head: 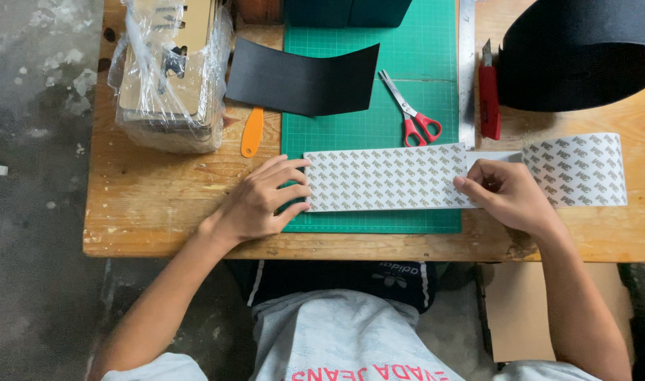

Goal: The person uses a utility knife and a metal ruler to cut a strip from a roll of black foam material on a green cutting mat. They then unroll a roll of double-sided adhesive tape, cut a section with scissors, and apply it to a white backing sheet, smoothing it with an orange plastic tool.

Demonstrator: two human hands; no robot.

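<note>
strip: the long white adhesive-backing strip printed with a small grey repeat pattern (386, 178) lay flat across the lower part of the green cutting mat (421, 85), its left end on the mat and its right part running off onto the bare wood.
left hand: my left hand (262, 201) was spread fairly wide, fingers pressed flat on the strip's left end, pinning it down rather than gripping it.
right hand: my right hand (509, 194) was closed narrow, fingertips pinching the strip at the mat's right edge, where a plain pale patch showed beside the patterned face.
right-hand portion: beyond that hand the patterned white length (580, 169) went on toward the table's right side; i could not tell whether it was joined to the strip or already parted from it.
progress: as i judged it, the strip was laid out and held square on the mat; no blade or scissors were in either hand, so any cutting or peeling looked not yet begun here.
tools near: the red-handled scissors (411, 113) lay on the mat just above the strip, the steel ruler (466, 70) along the mat's right edge, the red utility knife (488, 95) beside it, all untouched.
further out: a curved black sheet (301, 81) sat at the mat's upper left, an orange flat tool (252, 132) below it, a plastic-wrapped stack of tan boards (171, 70) at the far left, and a wide black roll (576, 53) at the upper right of the wooden table (146, 204).
</note>
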